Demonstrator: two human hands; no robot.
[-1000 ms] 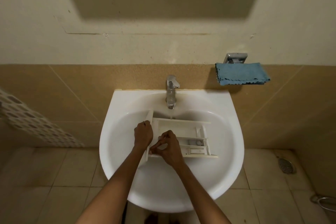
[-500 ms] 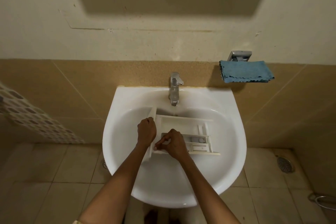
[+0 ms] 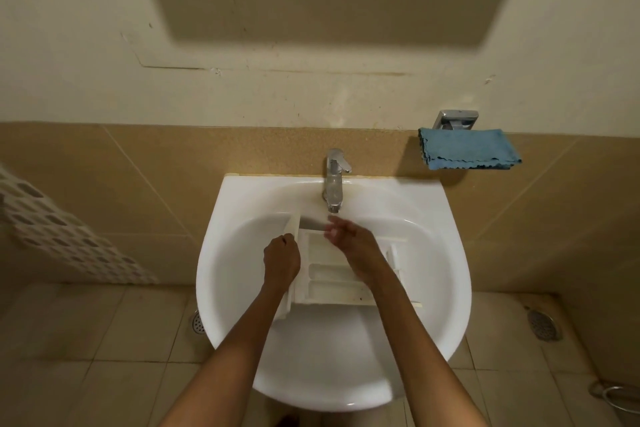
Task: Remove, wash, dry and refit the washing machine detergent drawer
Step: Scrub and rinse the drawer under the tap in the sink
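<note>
Head view: looks down over a white sink fixed to a bathroom wall, with both forearms reaching in from the near edge.
Change, right hand: the right hand has left the near left corner of the drawer, where it was pinching half a second ago, and is now at the far side of the sink bowl, just under the tap's spout.
Change, left hand: unchanged, on the same end of the drawer.
Detergent drawer: the white detergent drawer lies across the middle of the sink bowl, compartments up, front panel toward the sink's left side.
Left hand: the left hand grips the front panel, fingers curled over its upper edge.
Right hand state: fingers loose and spread, blurred, curled round nothing.
Tap: a chrome tap stands at the middle of the sink's back rim.
Cloth: a folded blue cloth rests on a chrome holder on the wall, up and to the right of the sink.
Wall: cream paint above, tan tiles behind the sink.
Floor: beige tiles below the sink, with a round floor drain to its right.
</note>
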